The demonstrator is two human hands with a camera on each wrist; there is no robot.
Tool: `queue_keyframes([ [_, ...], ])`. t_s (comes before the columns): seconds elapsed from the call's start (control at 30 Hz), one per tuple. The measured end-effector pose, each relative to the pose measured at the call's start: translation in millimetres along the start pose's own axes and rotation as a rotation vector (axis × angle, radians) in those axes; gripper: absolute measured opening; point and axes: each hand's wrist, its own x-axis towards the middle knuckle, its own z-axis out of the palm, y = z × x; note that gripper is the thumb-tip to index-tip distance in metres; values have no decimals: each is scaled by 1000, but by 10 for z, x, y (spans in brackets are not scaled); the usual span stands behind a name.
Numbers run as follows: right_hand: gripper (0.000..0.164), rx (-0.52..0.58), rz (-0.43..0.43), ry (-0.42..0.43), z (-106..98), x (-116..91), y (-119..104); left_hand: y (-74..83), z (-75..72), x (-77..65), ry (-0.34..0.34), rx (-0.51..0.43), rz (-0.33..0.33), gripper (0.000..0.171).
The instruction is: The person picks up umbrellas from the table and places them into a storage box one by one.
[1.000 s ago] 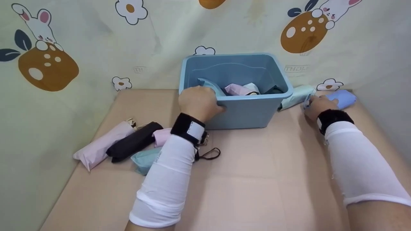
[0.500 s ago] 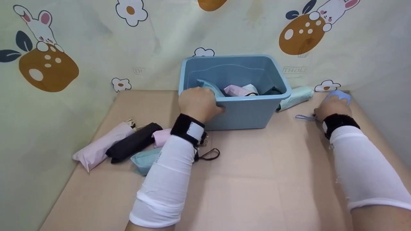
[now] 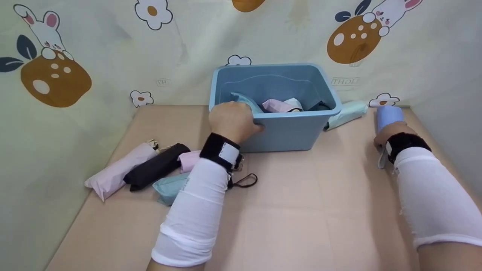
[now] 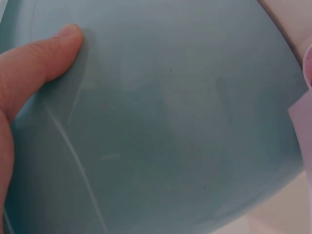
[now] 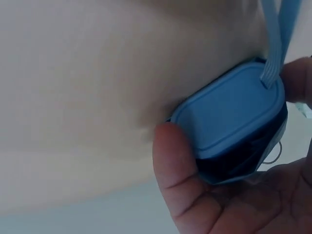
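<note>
My left hand [image 3: 232, 122] grips the front rim of a blue-grey plastic bin [image 3: 288, 131], fingers over the edge. In the left wrist view the thumb [image 4: 58, 56] presses on the bin's outer wall. At the far right of the table my right hand [image 3: 393, 133] holds a folded blue umbrella [image 3: 389, 114], which points toward the back wall. Its flat handle end [image 5: 229, 107] and wrist strap [image 5: 275, 44] face the right wrist camera, with thumb and fingers on either side. A mint folded umbrella [image 3: 348, 114] lies between the bin and that hand.
Inside the bin are several folded umbrellas, among them a pink one [image 3: 276, 105] and a teal one [image 3: 246, 101]. On the table's left lie a pale pink [image 3: 124, 167], a black [image 3: 156, 167] and a teal umbrella [image 3: 169, 188], partly behind my left arm. A patterned curtain [image 3: 188, 49] hangs behind.
My right hand has shifted right and nearer, taking hold of the blue umbrella and turning it from crosswise to pointing away. The left hand and bin have stayed put.
</note>
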Motion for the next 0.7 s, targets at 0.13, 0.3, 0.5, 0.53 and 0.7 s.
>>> queue_keyframes([
  [0.13, 87, 30, -1, -20, -24, -212, -18, 5, -7, -4, 6, -4, -3, 54],
  [0.3, 85, 84, 13, -31, -50, -530, -75, 5, -8, -9, 14, -9, -13, 55],
  [0.5, 89, 36, -14, 6, -46, -509, -35, 2, 1, -4, 19, -3, -5, 53],
  [0.53, 87, 29, -18, 9, -43, -470, -16, 2, 4, -3, 22, -3, -2, 53],
  [0.7, 79, 82, 2, 6, -40, -382, 63, 5, 16, 3, 34, -8, 10, 53],
])
